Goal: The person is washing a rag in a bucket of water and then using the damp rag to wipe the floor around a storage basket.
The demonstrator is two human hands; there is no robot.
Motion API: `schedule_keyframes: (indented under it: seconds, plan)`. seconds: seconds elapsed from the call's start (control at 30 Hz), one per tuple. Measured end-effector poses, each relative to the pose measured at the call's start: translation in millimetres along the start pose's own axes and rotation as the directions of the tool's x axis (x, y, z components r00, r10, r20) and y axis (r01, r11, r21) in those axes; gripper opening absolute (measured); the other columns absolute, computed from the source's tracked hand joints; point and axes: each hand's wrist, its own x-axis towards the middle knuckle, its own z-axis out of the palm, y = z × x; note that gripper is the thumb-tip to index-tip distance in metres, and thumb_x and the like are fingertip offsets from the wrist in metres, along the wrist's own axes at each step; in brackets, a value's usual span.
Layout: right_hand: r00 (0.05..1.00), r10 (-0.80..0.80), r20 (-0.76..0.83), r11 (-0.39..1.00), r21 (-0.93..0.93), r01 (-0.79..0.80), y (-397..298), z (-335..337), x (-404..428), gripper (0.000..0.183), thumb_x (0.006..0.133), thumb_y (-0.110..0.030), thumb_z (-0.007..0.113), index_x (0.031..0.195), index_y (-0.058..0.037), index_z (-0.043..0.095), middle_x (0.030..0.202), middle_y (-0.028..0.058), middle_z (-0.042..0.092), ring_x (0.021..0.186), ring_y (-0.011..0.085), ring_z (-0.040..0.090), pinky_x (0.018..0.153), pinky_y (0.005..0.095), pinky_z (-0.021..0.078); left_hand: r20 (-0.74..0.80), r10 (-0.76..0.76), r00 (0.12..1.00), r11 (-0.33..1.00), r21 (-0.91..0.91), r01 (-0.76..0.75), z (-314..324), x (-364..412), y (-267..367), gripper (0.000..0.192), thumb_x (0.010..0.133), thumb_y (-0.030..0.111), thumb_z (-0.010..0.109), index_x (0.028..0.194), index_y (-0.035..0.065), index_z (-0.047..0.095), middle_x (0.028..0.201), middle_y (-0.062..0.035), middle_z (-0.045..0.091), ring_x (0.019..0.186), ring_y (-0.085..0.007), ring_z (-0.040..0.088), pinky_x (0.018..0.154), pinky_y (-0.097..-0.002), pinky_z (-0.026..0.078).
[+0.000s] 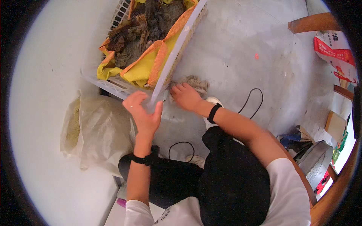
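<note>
My left hand (143, 113) is at the near corner of a translucent plastic basket (167, 70), its thumb and bent fingers on either side of the rim. Inside the basket lies a yellow bag with orange straps (142, 75), its mouth wide apart. Dark brown, crinkled dried material, perhaps seaweed (133, 36), fills the bag. Down at floor level, my right hand (185, 96) holds a crumpled grey-beige rag (198, 84) beside the basket's right side. The fingertips are partly lost in the cloth.
A translucent plastic bag (104, 130) with yellowish strands stands left of my knee. Black cord loops (258, 99) show near my shoes (212, 101). Wooden furniture legs (314, 22), a red-and-white bag (336, 53) and a round perforated metal pan (315, 163) line the right side.
</note>
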Motion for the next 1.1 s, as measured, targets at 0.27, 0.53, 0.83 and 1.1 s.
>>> schedule_keyframes:
  seconds: [0.27, 0.53, 0.83, 1.1]
  plan:
    - [0.938, 0.214, -0.273, 0.964, 0.215, -0.157, 10.8, -25.3, -32.4, 0.023, 0.082, -0.014, 0.061, 0.101, -0.0042, 0.070, 0.104, 0.0108, 0.060, 0.104, 0.0286, 0.058, 0.087, 0.0416, 0.0474, 0.205, 0.208, 0.956, 0.943, 0.217, -0.251, -57.2, 10.2, -61.9, 0.051, 0.070, 0.026, 0.088, 0.111, 0.0082, 0.064, 0.130, -0.0106, 0.057, 0.118, -0.0335, 0.049, 0.098, -0.0452, 0.039]
    - [0.907, 0.388, -0.162, 0.896, 0.294, -0.331, 35.7, -60.2, -34.3, 0.030, 0.076, -0.016, 0.068, 0.103, -0.0033, 0.067, 0.101, 0.0161, 0.060, 0.094, 0.0349, 0.061, 0.079, 0.0472, 0.0510, 0.144, 0.357, 0.923, 0.908, 0.177, -0.379, -35.0, 33.5, -28.1, 0.046, 0.063, 0.036, 0.089, 0.097, 0.0101, 0.071, 0.104, -0.0045, 0.066, 0.100, -0.0287, 0.058, 0.090, -0.0421, 0.042]
    - [0.374, 0.872, -0.315, 0.487, 0.496, -0.719, 128.4, -85.3, -109.5, 0.028, 0.079, -0.023, 0.072, 0.098, -0.0041, 0.065, 0.098, 0.0157, 0.059, 0.092, 0.0361, 0.061, 0.077, 0.0478, 0.0504, 0.111, 0.225, 0.968, 0.971, -0.108, -0.213, 57.9, 73.1, 103.1, 0.039, 0.073, 0.035, 0.085, 0.101, 0.0117, 0.068, 0.105, -0.0068, 0.059, 0.102, -0.0287, 0.053, 0.085, -0.0421, 0.038]
    - [0.430, 0.841, -0.328, 0.532, 0.361, -0.766, 129.1, -79.3, -171.9, 0.033, 0.079, -0.023, 0.072, 0.105, -0.0045, 0.065, 0.103, 0.0135, 0.058, 0.097, 0.0349, 0.060, 0.079, 0.0458, 0.0499, -0.109, 0.133, 0.985, 0.986, 0.116, -0.120, 5.4, 71.1, -19.0, 0.046, 0.089, 0.025, 0.075, 0.126, 0.0036, 0.059, 0.130, -0.0145, 0.056, 0.126, -0.0316, 0.049, 0.109, -0.0436, 0.036]
